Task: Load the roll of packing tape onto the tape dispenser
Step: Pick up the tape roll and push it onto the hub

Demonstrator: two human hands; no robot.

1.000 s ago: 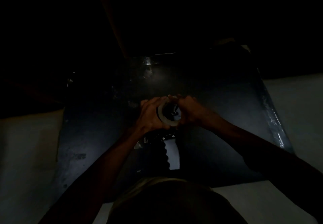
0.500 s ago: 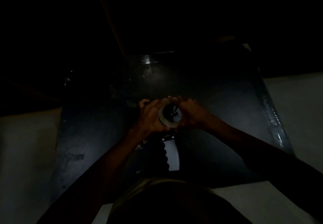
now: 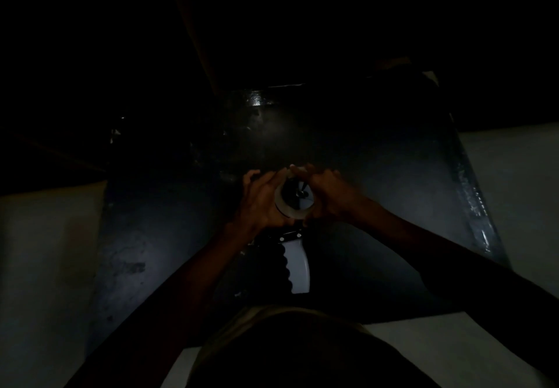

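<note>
The scene is very dark. A pale roll of packing tape (image 3: 291,207) sits over the dark hub of the tape dispenser, with the hub's spokes showing in the roll's hole. The dispenser's white handle (image 3: 298,269) with a black wavy grip points toward me on the dark table (image 3: 378,182). My left hand (image 3: 261,201) wraps the roll's left side. My right hand (image 3: 328,195) cups its right side, fingertips meeting above the roll. The dispenser's front end is hidden under my hands.
The dark table has a shiny taped edge (image 3: 472,206) on its right side. Pale floor (image 3: 514,194) lies on both sides of it. A tall dim panel (image 3: 193,24) rises behind. My torso fills the bottom of the view.
Both hands stay around the roll in the same spot. My left fingers have shifted slightly over the roll's left side; the roll and the handle have hardly moved.
</note>
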